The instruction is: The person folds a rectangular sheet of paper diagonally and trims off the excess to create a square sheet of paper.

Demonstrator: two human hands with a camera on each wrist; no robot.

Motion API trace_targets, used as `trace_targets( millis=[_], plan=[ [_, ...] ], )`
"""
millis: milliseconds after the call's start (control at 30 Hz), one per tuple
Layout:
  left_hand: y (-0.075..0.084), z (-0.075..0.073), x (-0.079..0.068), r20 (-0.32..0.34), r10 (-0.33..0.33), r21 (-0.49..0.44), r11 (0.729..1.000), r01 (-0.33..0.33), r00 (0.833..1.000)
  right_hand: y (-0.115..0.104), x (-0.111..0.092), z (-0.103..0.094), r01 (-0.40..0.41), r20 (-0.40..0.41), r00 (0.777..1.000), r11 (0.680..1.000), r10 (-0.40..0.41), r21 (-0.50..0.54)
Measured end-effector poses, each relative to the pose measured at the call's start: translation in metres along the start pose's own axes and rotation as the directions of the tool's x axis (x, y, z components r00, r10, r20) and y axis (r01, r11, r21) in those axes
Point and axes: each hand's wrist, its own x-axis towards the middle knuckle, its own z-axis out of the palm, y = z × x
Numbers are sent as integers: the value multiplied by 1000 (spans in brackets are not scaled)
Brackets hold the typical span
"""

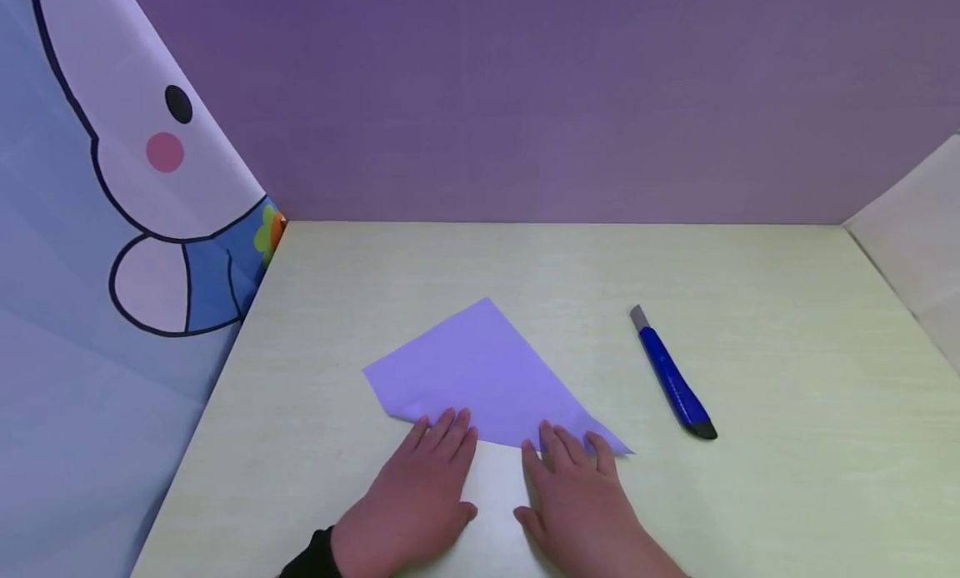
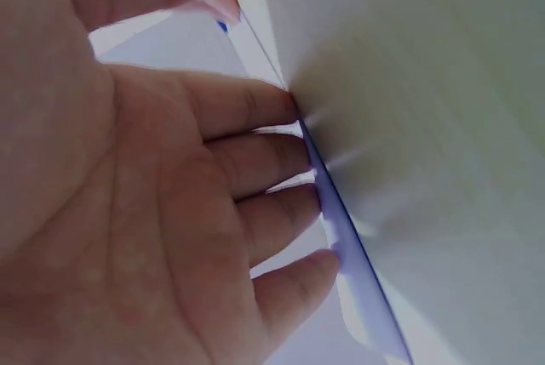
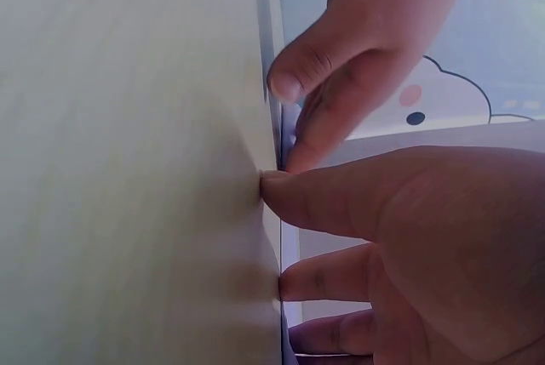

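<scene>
A folded sheet of purple paper (image 1: 480,370) lies flat on the table, one corner pointing away and a narrow point to the right. My left hand (image 1: 423,490) rests with straight fingers on its near edge, left of the middle. Along the same edge, farther right, the fingertips of my right hand (image 1: 581,495) press on the paper. In the left wrist view the left fingers (image 2: 264,156) meet the edge of the purple paper (image 2: 362,280). The right wrist view shows the right thumb (image 3: 328,203) touching the tabletop, with the left hand (image 3: 366,50) beyond it.
A blue utility knife (image 1: 675,382) lies right of the paper, its grey tip pointing away. The pale table (image 1: 795,328) ends at a purple backdrop (image 1: 525,103). A cartoon-printed cloth (image 1: 180,195) hangs on the left and a white panel (image 1: 918,245) stands on the right.
</scene>
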Motion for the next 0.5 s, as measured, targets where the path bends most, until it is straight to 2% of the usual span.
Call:
trace_targets(
  millis=[267, 500],
  plan=[
    [-18, 0, -11, -18, -43, -52, 998, 42, 999, 2, 0, -2, -15, 24, 1000, 1000, 15, -9],
    [-23, -2, -16, -4, -48, -85, 995, 47, 999, 2, 0, -2, -22, 35, 999, 1000, 22, 12]
  ],
)
